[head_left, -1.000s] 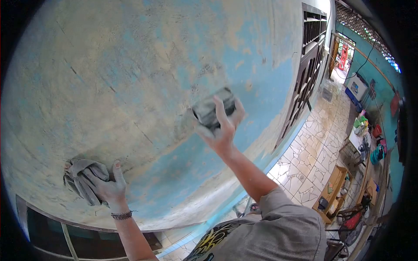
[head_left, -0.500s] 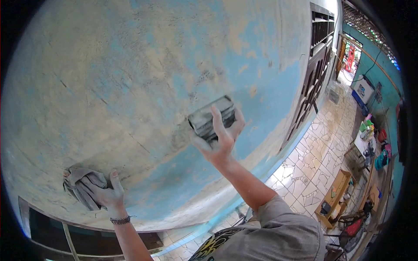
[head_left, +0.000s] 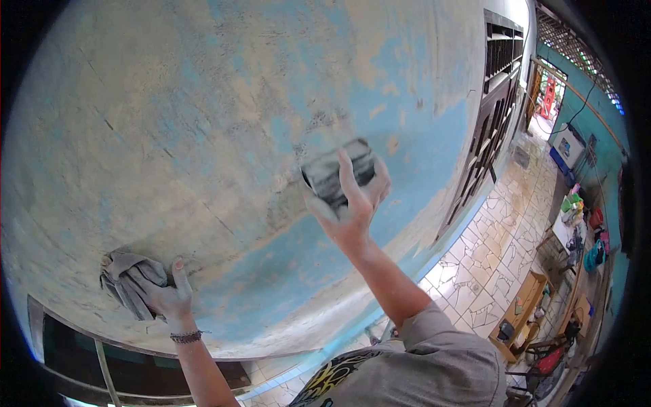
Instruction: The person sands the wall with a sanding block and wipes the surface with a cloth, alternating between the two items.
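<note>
Pressing a dusty rectangular sanding block against the flaking blue plaster wall, the right hand gripped it; the left hand clutched a crumpled grey rag.

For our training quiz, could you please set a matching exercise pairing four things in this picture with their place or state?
Things: 1 grey block; 2 grey rag; 3 bracelet; 4 wall.
States: A crumpled under the left hand; B patchy blue and tan paint; C held against the wall by the right hand; D around the left wrist.
Pairs: 1-C; 2-A; 3-D; 4-B.
</note>
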`<state>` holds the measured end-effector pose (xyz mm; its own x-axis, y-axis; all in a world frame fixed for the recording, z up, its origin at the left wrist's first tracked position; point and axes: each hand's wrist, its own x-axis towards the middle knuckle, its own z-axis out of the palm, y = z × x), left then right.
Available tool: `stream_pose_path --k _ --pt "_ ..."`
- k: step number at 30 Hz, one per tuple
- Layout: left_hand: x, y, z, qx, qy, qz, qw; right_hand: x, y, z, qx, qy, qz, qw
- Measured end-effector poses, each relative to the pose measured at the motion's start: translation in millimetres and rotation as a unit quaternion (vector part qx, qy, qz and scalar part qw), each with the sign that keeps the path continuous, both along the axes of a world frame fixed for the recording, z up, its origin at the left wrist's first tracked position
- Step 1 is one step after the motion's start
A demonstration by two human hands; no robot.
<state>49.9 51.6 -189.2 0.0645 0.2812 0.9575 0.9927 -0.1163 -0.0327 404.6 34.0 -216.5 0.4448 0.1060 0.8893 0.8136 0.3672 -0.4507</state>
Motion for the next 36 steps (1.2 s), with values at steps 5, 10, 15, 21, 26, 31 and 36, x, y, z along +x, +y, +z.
stream_pose_path --k 5,10,15,21,26,31,36 --pt "0 0 2 0.020 0.027 0.004 0.999 33 20 105 0.058 -0.057 -0.027 0.996" --pt "-5 1 -4 0.003 0.012 0.026 1.000 33 13 81 0.033 -0.050 -0.015 0.998" --pt "-4 2 -2 0.002 0.009 0.010 1.000 17 4 -4 -0.008 0.006 -0.014 1.000" --pt "-3 2 -4 -0.013 -0.012 0.014 1.000 48 35 135 0.124 -0.082 -0.067 0.987" --pt "-4 2 -5 -0.013 -0.008 0.013 1.000 45 33 222 0.116 -0.031 -0.070 0.990" --pt "0 0 -4 0.007 0.003 0.008 1.000 53 26 113 0.100 -0.066 -0.054 0.991" --pt "-4 4 -6 -0.009 -0.032 0.000 0.999 36 -1 -18 0.016 -0.012 -0.023 1.000"
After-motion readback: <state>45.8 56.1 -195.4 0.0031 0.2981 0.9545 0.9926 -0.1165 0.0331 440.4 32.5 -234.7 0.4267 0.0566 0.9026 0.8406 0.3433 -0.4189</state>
